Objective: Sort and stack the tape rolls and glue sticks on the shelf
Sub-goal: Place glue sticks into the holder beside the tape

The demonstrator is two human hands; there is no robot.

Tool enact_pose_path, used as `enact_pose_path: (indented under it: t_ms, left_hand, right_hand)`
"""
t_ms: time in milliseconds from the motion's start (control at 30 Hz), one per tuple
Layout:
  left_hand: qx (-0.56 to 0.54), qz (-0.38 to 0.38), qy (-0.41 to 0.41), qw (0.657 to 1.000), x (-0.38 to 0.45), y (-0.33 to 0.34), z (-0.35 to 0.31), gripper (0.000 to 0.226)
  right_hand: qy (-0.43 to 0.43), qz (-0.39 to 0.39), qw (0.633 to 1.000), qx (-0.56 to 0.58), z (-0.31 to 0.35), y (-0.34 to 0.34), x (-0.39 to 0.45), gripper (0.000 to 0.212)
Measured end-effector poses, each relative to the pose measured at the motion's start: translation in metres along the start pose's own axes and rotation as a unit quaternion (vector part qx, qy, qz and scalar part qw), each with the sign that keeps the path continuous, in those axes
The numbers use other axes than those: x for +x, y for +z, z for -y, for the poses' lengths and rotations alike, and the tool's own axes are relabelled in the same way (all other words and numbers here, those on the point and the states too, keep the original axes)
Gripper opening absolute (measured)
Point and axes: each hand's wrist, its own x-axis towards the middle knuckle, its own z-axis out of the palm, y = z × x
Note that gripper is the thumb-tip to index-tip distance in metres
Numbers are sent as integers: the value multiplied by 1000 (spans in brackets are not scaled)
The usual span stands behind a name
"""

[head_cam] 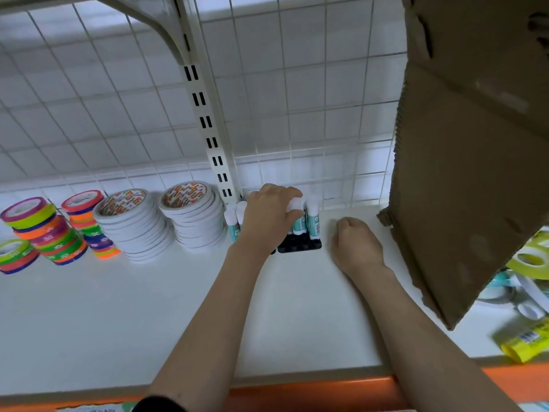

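Standing upright in a black plastic tray (pixel 300 246) at the white shelf (pixel 148 307) back, the white-capped teal glue sticks (pixel 313 218) are gripped at one cap by the left hand (pixel 267 218), fingers closed from above. The right hand (pixel 355 245), fisted, is rested beside the tray.

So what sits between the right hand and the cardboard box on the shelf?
Nothing: the head view shows only bare white shelf between the right hand, resting closed on it, and the cardboard box.
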Motion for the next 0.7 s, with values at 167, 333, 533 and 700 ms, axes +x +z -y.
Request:
enact_pose_path:
  t_ms: [167, 333, 533, 700]
  left_hand:
    - [10, 6, 6, 1000, -2, 10, 2, 31]
    - [57, -5, 36, 998, -8, 16, 1, 38]
    - [156, 87, 9, 984, -21, 25, -11, 59]
    - [180, 104, 0, 978, -22, 22, -13, 60]
  right_hand:
    - [-2, -8, 1000, -12, 2, -1, -3, 26]
    - [0, -10, 1000, -14, 2, 1, -1, 27]
    - [2, -15, 1000, -24, 1, 3, 0, 27]
    - [10, -9, 1000, -22, 2, 3, 0, 30]
